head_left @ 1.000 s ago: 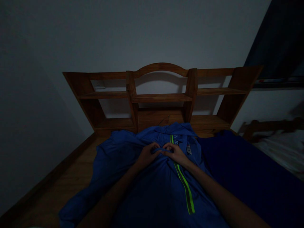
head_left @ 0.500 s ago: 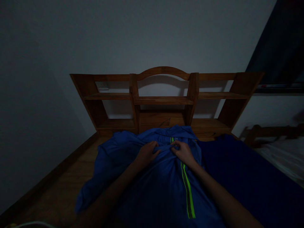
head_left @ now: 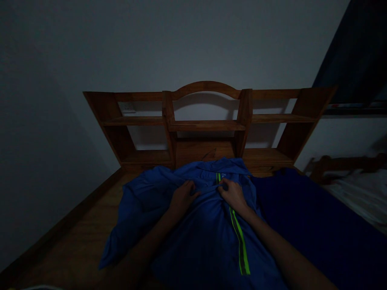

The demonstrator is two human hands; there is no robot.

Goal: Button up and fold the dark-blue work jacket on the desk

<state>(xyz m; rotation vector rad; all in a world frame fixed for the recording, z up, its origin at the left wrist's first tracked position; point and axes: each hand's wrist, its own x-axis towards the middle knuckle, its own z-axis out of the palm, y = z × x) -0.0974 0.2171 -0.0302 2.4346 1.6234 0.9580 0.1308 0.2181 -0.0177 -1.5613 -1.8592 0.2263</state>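
A rumpled blue work jacket [head_left: 193, 237] with a yellow-green reflective stripe is spread in front of me. My right hand [head_left: 233, 195] pinches a gathered fold of it close to the stripe. To the left, my left hand [head_left: 182, 198] is on the same raised fold, its fingers curled and its thumb pointing right. Cloth appears to be caught between those fingers, though the dim light hides the exact grip. Creases run between the two hands. The garment's upper part lies bunched beyond them.
A wooden headboard with open shelves [head_left: 207, 125] stands against the wall behind the jacket. Dark blue cloth [head_left: 305, 225] covers the surface on the right. Bare wooden boards [head_left: 81, 237] show at left. Whitish bedding [head_left: 359, 193] lies at far right.
My left hand has shifted slightly left along the fold, widening the gap between my hands. My right hand keeps its pinch in nearly the same place.
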